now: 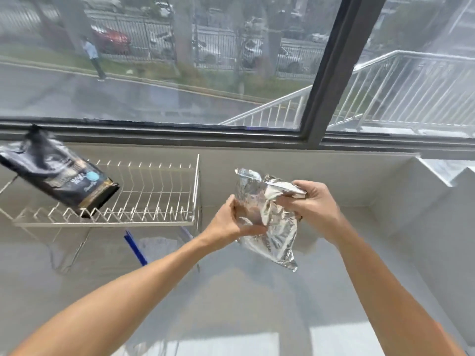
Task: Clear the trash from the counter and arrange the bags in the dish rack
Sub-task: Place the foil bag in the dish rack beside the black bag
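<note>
A crinkled silver foil bag [276, 227] hangs above the grey counter [321, 291], held by both hands. My left hand [231, 218] grips its left side and my right hand [312, 205] pinches its folded top edge. To the left stands a white wire dish rack [154, 191]. A black bag [55, 173] with gold trim and a blue round label leans tilted in the rack's left part, its bottom end resting among the front wires.
A large window with a dark frame [331, 73] runs behind the counter. White stepped ledges [421, 201] rise at the right. Under the rack lies a clear plastic piece with a blue strip [135, 249].
</note>
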